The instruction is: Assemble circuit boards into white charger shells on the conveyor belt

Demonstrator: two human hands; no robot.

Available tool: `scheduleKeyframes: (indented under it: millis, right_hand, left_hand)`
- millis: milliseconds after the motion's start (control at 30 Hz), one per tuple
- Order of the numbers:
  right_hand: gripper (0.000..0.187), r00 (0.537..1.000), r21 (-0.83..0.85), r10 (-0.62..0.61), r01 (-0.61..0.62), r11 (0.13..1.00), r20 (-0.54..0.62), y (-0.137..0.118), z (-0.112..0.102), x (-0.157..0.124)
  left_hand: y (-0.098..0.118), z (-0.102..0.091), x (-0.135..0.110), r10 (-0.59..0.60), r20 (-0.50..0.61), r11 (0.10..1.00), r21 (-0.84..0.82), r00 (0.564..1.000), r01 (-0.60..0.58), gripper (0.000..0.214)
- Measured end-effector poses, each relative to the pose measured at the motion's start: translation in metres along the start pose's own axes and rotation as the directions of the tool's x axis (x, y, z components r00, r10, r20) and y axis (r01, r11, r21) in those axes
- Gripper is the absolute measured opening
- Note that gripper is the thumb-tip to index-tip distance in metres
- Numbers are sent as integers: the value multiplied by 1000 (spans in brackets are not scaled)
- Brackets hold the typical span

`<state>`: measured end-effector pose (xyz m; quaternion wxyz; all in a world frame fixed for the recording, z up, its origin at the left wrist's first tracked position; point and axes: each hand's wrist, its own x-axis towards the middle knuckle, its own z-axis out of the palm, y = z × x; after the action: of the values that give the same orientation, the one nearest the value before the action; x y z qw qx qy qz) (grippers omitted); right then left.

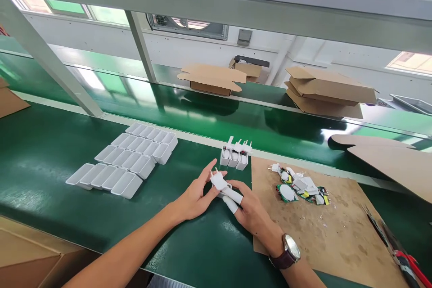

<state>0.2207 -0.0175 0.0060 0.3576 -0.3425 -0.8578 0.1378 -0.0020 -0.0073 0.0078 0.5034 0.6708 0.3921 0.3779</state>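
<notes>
Meeting over the green desk (43,144), left hand (193,199) and right hand (252,210) both grasp a white plug (218,181), pins up! Fingers hide its underside, white finger covers (234,195) blending in; right, circuit boards (287,192) overlap confusingly, and a red-handled tool (416,268) gets cut off below.

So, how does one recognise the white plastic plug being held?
At the green worktable, find the left hand and right hand. Between them, left of the flat brown board, is the two-pinned white plastic plug; unlike the white cases behind, it is held.
</notes>
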Motion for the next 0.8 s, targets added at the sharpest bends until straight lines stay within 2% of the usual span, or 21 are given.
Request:
scheduleKeyframes:
  millis: [200,300,400,500,600,633,700,800]
  right_hand:
    - [46,988,29,16,-12,999,-156,-3,-2,0]
    - [42,995,55,34,-29,998,-90,-2,1,-1]
    - [39,998,12,60,-60,998,-17,0,6,-2]
    - [43,996,3,47,-47,999,-70,-2,5,-2]
    - [42,989,22,28,-25,999,-147,-3,0,-2]
    - [41,989,25,40,-37,999,-142,-3,-2,-2]
    - [39,996,20,67,-66,998,-62,-1,-2,-2]
    - [35,995,-4,101,-101,995,25,0,2,-3]
  left_hand:
    - [0,2,-2,126,-15,988,92,992,-124,100]
    - [-1,3,-3,168,-23,977,138,986,-163,95]
    - [-2,5,-3,138,-25,978,163,990,-133,87]
    - [-3,4,-4,141,-19,977,162,990,-137,87]
    - [-5,3,-3,211,-28,966,160,977,-203,90]
    - [-5,3,-3,247,-34,958,158,968,-239,90]
    - [-5,3,-1,312,-54,940,161,949,-300,87]
    - [-4,5,0,296,-123,940,213,947,-266,66]
